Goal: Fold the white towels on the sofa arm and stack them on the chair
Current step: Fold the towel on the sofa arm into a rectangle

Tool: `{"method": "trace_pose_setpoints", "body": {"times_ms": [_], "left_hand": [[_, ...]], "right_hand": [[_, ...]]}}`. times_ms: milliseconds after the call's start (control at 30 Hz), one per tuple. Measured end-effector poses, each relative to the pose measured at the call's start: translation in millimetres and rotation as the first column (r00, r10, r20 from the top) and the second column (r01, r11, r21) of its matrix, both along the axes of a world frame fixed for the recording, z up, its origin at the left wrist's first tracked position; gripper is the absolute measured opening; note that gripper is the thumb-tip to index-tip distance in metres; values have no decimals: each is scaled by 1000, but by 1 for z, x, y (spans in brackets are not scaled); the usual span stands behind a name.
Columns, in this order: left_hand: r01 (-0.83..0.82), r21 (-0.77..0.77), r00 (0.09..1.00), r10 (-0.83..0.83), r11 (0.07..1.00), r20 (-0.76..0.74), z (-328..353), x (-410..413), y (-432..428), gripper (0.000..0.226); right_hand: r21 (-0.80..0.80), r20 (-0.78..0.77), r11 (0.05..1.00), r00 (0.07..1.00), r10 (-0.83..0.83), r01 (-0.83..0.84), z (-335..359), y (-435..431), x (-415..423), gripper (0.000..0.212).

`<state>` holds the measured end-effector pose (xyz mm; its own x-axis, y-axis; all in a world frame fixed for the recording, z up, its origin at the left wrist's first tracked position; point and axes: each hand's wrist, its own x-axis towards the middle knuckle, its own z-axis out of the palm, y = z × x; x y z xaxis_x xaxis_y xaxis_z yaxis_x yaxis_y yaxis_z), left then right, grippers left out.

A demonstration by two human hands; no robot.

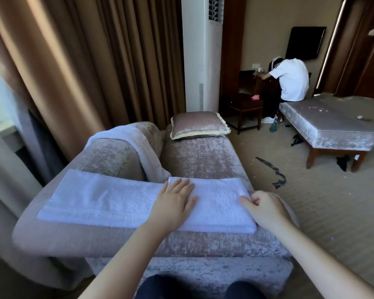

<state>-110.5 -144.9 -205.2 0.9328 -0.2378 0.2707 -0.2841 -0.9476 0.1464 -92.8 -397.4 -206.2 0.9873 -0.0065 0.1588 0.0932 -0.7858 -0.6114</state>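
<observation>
Head view is showing the white towel (108, 201) lying across the sofa arm (138, 242); appearing soft, light and limp, it is probably best taken at corners and hems. The left hand (175, 201) is pressing it flat, fingers (183, 186) straight and spread, while the right hand (266, 209) is pinching its right end. That hand is hiding the pinched edge, and the chair is not showing clearly.

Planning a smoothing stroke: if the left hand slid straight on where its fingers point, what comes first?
The left hand, flat on the folded white terry towel, would likely pass its far edge, then drop toward the pinkish velvet sofa seat.
</observation>
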Motion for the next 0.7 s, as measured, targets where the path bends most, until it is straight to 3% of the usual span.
{"method": "trace_pose_setpoints", "body": {"times_ms": [133, 200, 267, 333, 400, 533, 700], "left_hand": [[-62, 1, 993, 61, 998, 103, -3, -14, 37, 65], [-169, 23, 956, 158, 985, 246, -4, -17, 73, 44], [-358, -7, 898, 347, 934, 270, 5, -25, 114, 27], [-491, -7, 840, 476, 871, 260, 13, -34, 149, 27], [-516, 51, 828, 483, 855, 284, 19, -41, 171, 27], [-559, 101, 806, 510, 823, 302, 20, -53, 202, 23], [-670, -62, 729, 671, 740, 137, 17, -62, 230, 27]], "right_hand": [[62, -17, 998, 1000, 0, 1, 5, 1, 4, 50], [-145, -23, 989, 999, -44, 40, 7, 0, 5, 42], [-354, 41, 931, 996, -84, 93, 15, 3, -1, 32], [-377, 198, 922, 980, -16, 91, 21, 15, -6, 24], [-345, 309, 939, 945, 103, 11, 23, 40, -10, 18], [-302, 339, 936, 897, 284, -182, 10, 105, -3, 15], [-331, 377, 908, 846, 378, -258, -1, 167, 10, 17]]}}
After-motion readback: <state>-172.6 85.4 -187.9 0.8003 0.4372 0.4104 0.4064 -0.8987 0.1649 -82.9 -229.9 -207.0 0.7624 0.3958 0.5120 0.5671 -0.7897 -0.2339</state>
